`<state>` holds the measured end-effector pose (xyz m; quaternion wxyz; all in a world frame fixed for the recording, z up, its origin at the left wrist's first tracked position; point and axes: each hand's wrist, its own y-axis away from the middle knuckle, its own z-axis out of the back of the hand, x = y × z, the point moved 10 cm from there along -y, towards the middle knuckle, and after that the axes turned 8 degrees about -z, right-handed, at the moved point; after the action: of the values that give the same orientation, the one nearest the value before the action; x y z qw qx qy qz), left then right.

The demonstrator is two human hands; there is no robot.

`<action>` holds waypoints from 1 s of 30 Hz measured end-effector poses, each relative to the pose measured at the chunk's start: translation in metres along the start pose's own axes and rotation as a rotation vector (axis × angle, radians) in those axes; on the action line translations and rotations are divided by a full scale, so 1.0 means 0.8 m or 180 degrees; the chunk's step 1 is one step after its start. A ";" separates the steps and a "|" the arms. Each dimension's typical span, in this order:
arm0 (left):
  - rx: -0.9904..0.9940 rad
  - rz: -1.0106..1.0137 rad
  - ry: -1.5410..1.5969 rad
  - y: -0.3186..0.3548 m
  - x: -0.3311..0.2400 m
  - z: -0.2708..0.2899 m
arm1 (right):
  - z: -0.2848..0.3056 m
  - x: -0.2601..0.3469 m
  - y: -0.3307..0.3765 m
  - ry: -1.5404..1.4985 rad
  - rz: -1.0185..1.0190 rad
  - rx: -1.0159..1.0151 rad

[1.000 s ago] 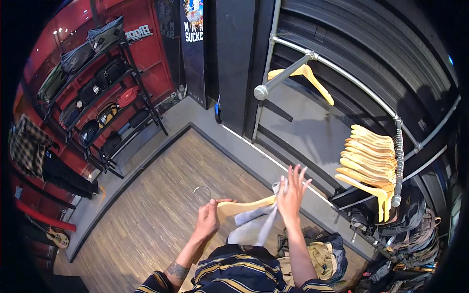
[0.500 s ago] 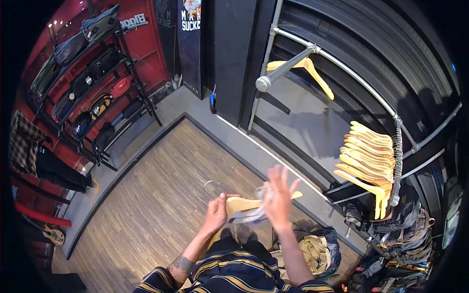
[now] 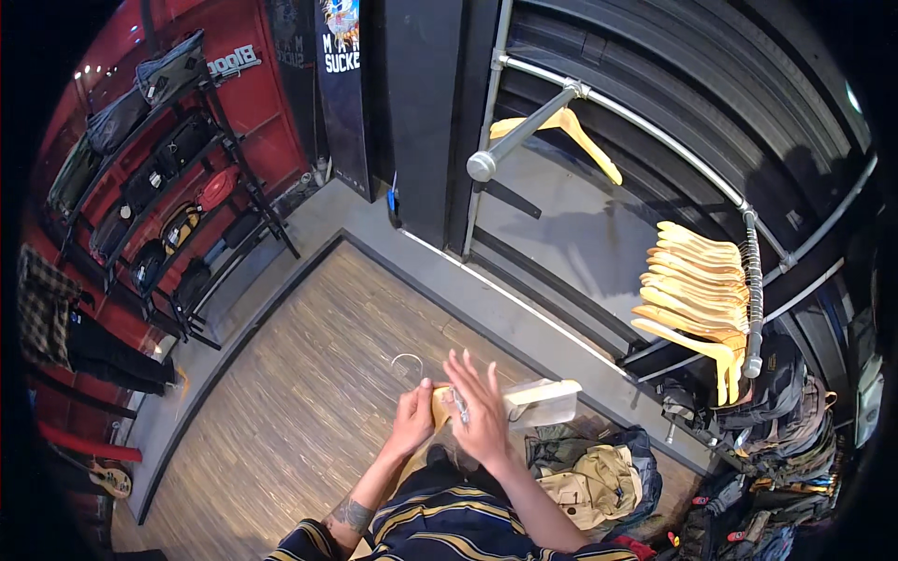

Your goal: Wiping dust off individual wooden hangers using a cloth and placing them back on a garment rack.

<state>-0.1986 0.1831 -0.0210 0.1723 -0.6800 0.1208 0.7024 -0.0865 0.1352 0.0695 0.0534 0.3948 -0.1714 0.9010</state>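
Note:
My left hand (image 3: 412,419) is closed on a pale wooden hanger (image 3: 440,411), gripping it near the middle, just below its thin metal hook (image 3: 407,363). Across the hanger lies my right hand (image 3: 480,416), its fingers stretched out, covering part of the wood. A small shiny bit shows beside that palm; what it is, I cannot make out. Past the right hand, a whitish, partly see-through piece (image 3: 547,404) lies along the hanger's far arm. Its kind is unclear.
Several wooden hangers (image 3: 692,280) hang on a metal rail at right; another hanger (image 3: 589,140) hangs on a bar farther back. Beige and dark clothes (image 3: 599,481) lie heaped on the wooden floor. Backpacks (image 3: 795,416) crowd the right, and a bag shelf (image 3: 178,187) stands left.
My right hand has moved left along the hanger toward my left hand, uncovering the whitish piece on the far arm. My left hand keeps its grip. The view has shifted slightly.

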 end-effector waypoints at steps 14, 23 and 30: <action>0.0656 0.0168 0.0085 -0.003 -0.071 -0.019 | 0.139 -0.174 0.074 0.0160 -0.0818 0.0065; 0.1858 -0.0239 -0.0639 -0.015 -0.113 -0.168 | 0.214 -0.264 0.182 -0.0725 -0.1448 -0.0258; 0.2127 -0.0867 -0.1672 -0.029 -0.148 -0.261 | 0.312 -0.444 0.373 -0.1196 -0.2703 -0.2723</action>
<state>0.0035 0.1109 0.0889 0.4984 -0.3951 0.2026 0.7446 0.2600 -0.2175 -0.1118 0.5285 0.5237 -0.3513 0.5683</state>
